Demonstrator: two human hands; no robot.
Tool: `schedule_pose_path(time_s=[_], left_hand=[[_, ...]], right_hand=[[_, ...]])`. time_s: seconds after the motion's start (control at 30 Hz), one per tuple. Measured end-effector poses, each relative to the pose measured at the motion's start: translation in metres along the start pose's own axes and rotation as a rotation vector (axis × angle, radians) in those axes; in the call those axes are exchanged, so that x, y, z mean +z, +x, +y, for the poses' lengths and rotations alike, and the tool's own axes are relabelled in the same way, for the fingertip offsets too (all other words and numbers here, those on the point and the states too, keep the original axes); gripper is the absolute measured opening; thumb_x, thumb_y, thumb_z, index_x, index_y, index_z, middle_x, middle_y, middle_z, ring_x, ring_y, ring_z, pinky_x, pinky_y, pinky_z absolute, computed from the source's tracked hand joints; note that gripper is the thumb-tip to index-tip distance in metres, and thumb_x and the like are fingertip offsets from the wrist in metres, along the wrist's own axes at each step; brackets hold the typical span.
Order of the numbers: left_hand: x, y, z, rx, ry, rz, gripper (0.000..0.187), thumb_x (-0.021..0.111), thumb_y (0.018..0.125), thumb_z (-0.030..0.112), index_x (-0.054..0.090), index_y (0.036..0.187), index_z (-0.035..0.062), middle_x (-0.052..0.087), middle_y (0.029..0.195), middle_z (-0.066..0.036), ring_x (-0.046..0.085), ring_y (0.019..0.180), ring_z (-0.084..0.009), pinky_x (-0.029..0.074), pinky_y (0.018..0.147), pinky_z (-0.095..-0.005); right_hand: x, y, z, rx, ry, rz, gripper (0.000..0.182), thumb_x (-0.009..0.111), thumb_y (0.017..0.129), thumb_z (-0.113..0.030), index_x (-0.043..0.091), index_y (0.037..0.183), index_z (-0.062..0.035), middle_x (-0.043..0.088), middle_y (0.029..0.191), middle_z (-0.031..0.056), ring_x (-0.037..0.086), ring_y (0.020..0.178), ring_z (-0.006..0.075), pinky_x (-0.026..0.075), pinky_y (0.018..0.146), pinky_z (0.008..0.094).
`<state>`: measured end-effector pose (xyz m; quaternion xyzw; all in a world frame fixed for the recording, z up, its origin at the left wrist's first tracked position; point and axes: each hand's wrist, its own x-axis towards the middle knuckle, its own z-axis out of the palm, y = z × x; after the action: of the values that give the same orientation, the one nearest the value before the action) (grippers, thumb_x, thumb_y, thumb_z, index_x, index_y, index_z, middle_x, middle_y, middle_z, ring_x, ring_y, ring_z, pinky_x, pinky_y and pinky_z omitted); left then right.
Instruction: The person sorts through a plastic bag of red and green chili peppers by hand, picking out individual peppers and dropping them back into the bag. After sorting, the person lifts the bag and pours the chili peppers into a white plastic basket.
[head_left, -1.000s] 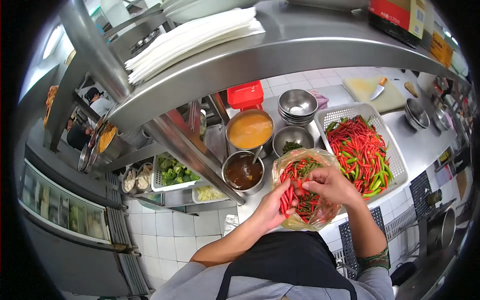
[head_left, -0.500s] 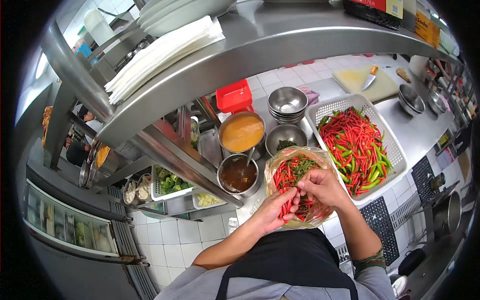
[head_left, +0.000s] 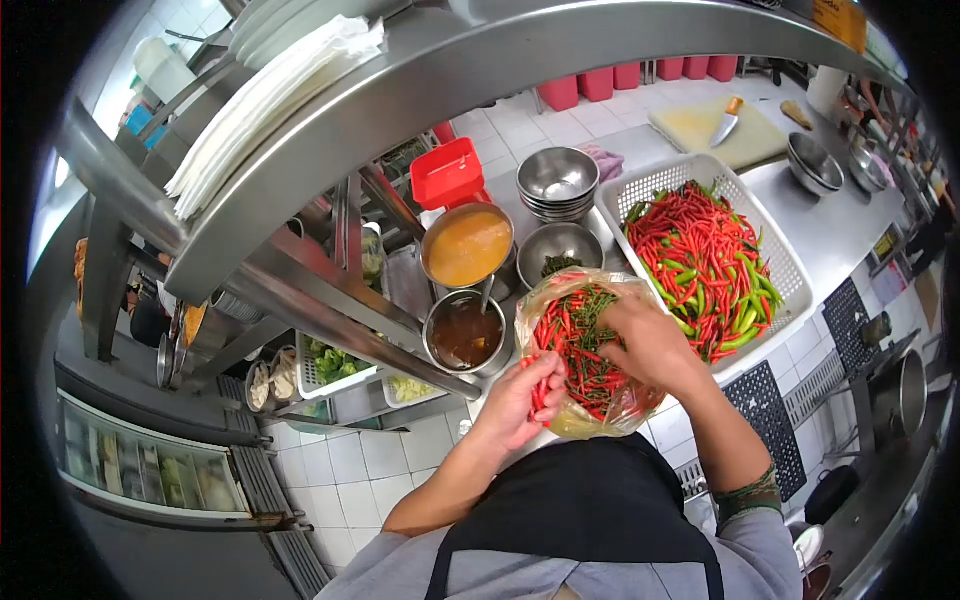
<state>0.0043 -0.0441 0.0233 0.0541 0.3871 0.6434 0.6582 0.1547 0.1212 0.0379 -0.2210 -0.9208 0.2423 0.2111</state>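
Observation:
A clear plastic bag [head_left: 585, 415] full of red chillies [head_left: 575, 345] and green stems lies on the steel counter in front of me. My left hand [head_left: 520, 400] grips a small bunch of red chillies at the bag's left edge. My right hand [head_left: 650, 340] reaches into the bag from the right, fingers down among the chillies; what it grips is hidden. To the right stands a white perforated basket [head_left: 640, 190] heaped with red and green chillies [head_left: 705, 265].
Behind the bag are a pot of brown sauce [head_left: 465, 335], a pot of orange sauce [head_left: 467, 245], a steel bowl with green bits [head_left: 560, 258], stacked steel bowls [head_left: 557, 180] and a red tub [head_left: 447, 172]. A cutting board with a knife [head_left: 725, 125] lies far right. A steel shelf [head_left: 420, 90] overhangs.
My right hand has moved away from my left hand and reached deeper into the bag on the right. My left hand still holds its chillies. The camera has tilted a little.

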Motion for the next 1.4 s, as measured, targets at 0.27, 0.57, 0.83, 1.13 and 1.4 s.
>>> schedule_pose_path(time_s=[0.27, 0.57, 0.83, 1.13, 1.4], left_hand=[[-0.01, -0.003, -0.004, 0.011, 0.015, 0.016, 0.016, 0.058, 0.1, 0.022, 0.061, 0.103, 0.0065, 0.055, 0.081, 0.0, 0.047, 0.059, -0.0074, 0.032, 0.044, -0.0212], [-0.015, 0.005, -0.007, 0.062, 0.043, 0.05, 0.014, 0.057, 0.1, 0.022, 0.059, 0.103, 0.0083, 0.056, 0.08, 0.0, 0.047, 0.06, -0.0078, 0.032, 0.044, -0.0208], [0.0, 0.012, -0.005, 0.088, 0.15, 0.033, 0.017, 0.057, 0.101, 0.025, 0.06, 0.099, 0.0079, 0.055, 0.08, 0.001, 0.049, 0.06, -0.0063, 0.034, 0.046, -0.02], [0.007, 0.008, -0.01, 0.016, 0.149, -0.036, 0.022, 0.053, 0.103, 0.027, 0.058, 0.108, 0.0058, 0.055, 0.083, -0.002, 0.046, 0.059, -0.0077, 0.032, 0.045, -0.0208], [0.017, 0.01, -0.006, -0.047, 0.22, -0.134, 0.019, 0.054, 0.102, 0.024, 0.058, 0.104, 0.0054, 0.054, 0.081, 0.0, 0.044, 0.059, -0.0063, 0.032, 0.045, -0.0202]], right_hand=[[0.009, -0.015, 0.0, -0.033, -0.159, -0.454, 0.012, 0.068, 0.079, -0.02, 0.068, 0.087, -0.0108, 0.062, 0.091, 0.01, 0.065, 0.084, 0.0316, 0.052, 0.074, 0.0448], [0.012, 0.003, 0.007, 0.154, 0.958, -0.305, 0.007, 0.066, 0.091, -0.008, 0.061, 0.092, -0.0027, 0.057, 0.079, -0.0026, 0.054, 0.071, 0.0051, 0.045, 0.063, 0.0226], [0.01, 0.01, 0.001, 0.277, 1.063, -0.242, 0.011, 0.066, 0.094, -0.014, 0.063, 0.088, -0.0048, 0.057, 0.071, -0.0047, 0.051, 0.061, 0.0039, 0.042, 0.055, 0.0209], [0.019, 0.005, -0.002, 0.366, 1.22, -0.221, 0.013, 0.065, 0.095, -0.015, 0.064, 0.09, -0.0029, 0.061, 0.071, -0.0019, 0.054, 0.058, 0.0051, 0.045, 0.054, 0.0215], [0.024, -0.003, -0.003, 0.3, 1.178, -0.014, 0.013, 0.065, 0.095, -0.014, 0.061, 0.089, -0.0039, 0.059, 0.071, -0.0023, 0.052, 0.057, 0.0055, 0.044, 0.055, 0.0213]])
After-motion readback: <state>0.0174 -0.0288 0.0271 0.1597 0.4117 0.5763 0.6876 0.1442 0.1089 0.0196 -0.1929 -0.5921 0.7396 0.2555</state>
